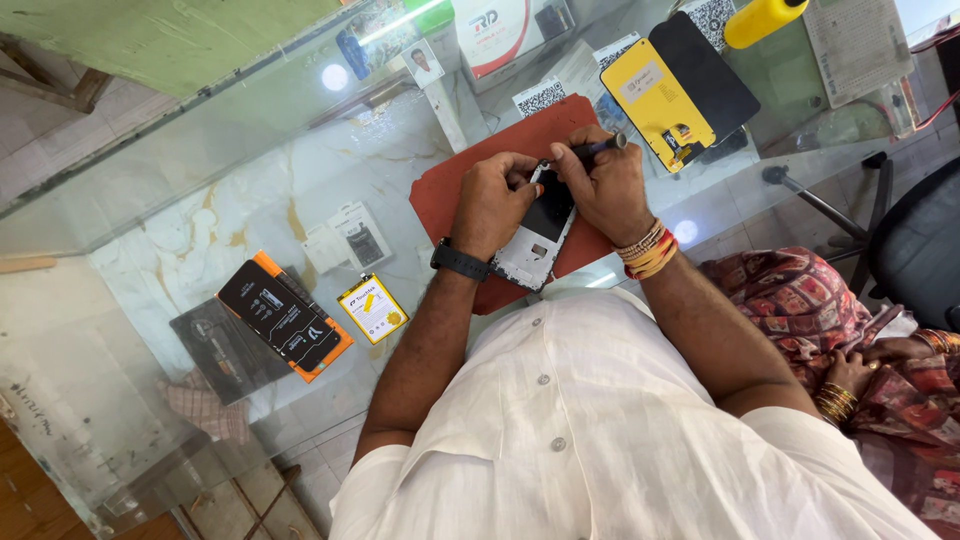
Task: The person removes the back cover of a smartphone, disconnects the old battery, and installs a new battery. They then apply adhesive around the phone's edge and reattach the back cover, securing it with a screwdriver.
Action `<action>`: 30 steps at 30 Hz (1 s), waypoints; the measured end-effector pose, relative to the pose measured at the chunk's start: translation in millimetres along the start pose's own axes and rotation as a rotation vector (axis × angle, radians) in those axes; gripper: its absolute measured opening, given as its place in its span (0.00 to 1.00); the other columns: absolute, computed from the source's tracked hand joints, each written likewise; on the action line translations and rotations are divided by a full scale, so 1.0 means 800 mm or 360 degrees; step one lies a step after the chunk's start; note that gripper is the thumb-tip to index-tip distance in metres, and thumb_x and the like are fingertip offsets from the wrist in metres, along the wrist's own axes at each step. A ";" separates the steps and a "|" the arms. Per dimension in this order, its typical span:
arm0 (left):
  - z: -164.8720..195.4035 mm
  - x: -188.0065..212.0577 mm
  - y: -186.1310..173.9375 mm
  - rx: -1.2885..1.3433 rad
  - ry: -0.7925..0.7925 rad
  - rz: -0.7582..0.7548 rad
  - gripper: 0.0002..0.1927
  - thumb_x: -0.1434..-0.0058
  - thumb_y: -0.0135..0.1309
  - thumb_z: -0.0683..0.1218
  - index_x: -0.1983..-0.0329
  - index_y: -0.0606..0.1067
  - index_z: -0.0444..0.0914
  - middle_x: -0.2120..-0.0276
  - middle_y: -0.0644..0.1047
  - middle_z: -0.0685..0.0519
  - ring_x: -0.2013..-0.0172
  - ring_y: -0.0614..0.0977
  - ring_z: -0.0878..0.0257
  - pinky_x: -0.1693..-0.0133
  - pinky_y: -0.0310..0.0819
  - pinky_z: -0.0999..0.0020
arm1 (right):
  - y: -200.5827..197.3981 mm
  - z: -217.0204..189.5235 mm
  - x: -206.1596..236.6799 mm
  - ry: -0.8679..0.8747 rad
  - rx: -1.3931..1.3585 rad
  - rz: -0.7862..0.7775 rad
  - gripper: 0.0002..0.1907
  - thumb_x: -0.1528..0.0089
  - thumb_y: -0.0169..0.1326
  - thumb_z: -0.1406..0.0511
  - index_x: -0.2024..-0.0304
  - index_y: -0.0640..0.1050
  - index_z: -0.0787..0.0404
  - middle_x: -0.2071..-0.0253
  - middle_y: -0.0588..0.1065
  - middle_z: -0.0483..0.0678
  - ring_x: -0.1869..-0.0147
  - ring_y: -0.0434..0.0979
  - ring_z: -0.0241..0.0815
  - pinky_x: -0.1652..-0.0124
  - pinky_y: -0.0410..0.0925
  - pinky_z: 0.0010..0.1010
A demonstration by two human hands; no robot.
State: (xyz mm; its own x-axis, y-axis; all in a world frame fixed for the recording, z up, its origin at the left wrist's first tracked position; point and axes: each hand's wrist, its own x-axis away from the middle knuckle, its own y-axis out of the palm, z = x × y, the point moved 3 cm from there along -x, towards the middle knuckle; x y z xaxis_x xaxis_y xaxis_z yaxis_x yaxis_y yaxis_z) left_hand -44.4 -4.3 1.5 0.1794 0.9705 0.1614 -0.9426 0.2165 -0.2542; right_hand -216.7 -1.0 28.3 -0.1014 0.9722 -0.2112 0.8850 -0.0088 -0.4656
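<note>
An opened phone body (540, 235), white frame with dark insides, lies on a red-brown work mat (445, 195) on a glass counter. My left hand (492, 200), with a black watch at the wrist, grips the phone's upper left edge. My right hand (605, 185), wearing thread bands at the wrist, holds a dark-handled screwdriver (598, 148) whose tip points down at the phone's top end. Both hands sit close together over the phone.
On the glass counter (200, 170) lie a yellow battery pack (372, 308), an orange-and-black box (285, 315), a yellow-backed phone screen (680, 85), a white charger pack (348, 238) and a checked cloth (205, 410). Another person in patterned cloth (860, 350) sits at right, beside a black chair (915, 240).
</note>
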 end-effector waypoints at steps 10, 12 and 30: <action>-0.002 -0.001 0.000 -0.0017 0.0031 -0.0001 0.13 0.46 0.62 0.36 0.56 0.80 0.31 0.69 0.83 0.49 0.69 0.84 0.65 0.64 0.80 0.69 | 0.010 0.009 -0.020 0.0094 -0.0083 0.0034 0.13 0.27 0.55 0.65 0.64 0.72 0.66 0.76 0.77 0.48 0.75 0.79 0.35 0.73 0.69 0.25; -0.004 -0.001 0.000 0.0011 -0.0009 -0.0020 0.13 0.45 0.61 0.36 0.55 0.80 0.31 0.69 0.84 0.49 0.69 0.85 0.65 0.64 0.80 0.70 | 0.012 0.012 -0.017 0.0076 -0.0111 0.0097 0.12 0.27 0.55 0.65 0.63 0.71 0.66 0.76 0.77 0.47 0.74 0.80 0.34 0.73 0.70 0.24; 0.001 -0.005 -0.001 -0.0012 -0.0003 -0.0015 0.13 0.45 0.62 0.36 0.56 0.80 0.31 0.70 0.83 0.49 0.70 0.84 0.64 0.64 0.79 0.68 | 0.014 0.007 -0.016 -0.0130 0.0148 0.0294 0.14 0.29 0.58 0.68 0.68 0.73 0.68 0.78 0.75 0.50 0.74 0.80 0.39 0.73 0.67 0.28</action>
State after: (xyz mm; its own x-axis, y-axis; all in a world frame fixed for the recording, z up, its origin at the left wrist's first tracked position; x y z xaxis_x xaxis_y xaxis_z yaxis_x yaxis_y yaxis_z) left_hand -44.6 -8.2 1.5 0.1879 0.9681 0.1656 -0.9387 0.2266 -0.2597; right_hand -208.5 -15.0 20.8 0.0186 0.9298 -0.3675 0.8465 -0.2103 -0.4891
